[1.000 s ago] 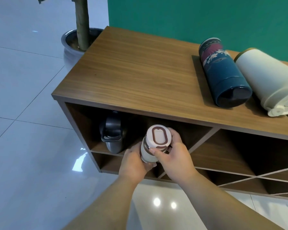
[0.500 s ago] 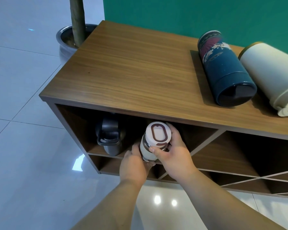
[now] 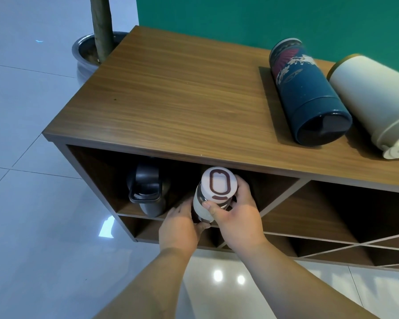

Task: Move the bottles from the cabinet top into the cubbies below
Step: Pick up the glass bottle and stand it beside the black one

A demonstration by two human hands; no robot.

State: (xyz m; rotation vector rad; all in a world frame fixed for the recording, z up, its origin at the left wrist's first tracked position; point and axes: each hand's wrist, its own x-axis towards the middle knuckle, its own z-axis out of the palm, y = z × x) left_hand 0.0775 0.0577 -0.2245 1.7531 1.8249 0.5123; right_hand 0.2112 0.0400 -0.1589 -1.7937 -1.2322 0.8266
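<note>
A small white bottle (image 3: 202,203) with a brown-ringed cap sits at the mouth of the top-left cubby, cap toward me. My right hand (image 3: 237,215) grips it around the neck and my left hand (image 3: 179,223) holds its lower body. A black bottle (image 3: 148,189) with a carry handle lies in the same cubby, to the left. On the wooden cabinet top (image 3: 171,100) lie a dark blue bottle (image 3: 306,93) and a cream white bottle (image 3: 373,100) side by side at the right.
Diagonal dividers form more cubbies (image 3: 332,217) to the right and below. A potted tree trunk in a grey pot (image 3: 88,51) stands at the cabinet's far left corner. A green wall is behind; glossy white floor tiles lie in front.
Both hands have carried the white bottle slightly up and deeper toward the cubby opening. The view has shifted a little closer to the cabinet.
</note>
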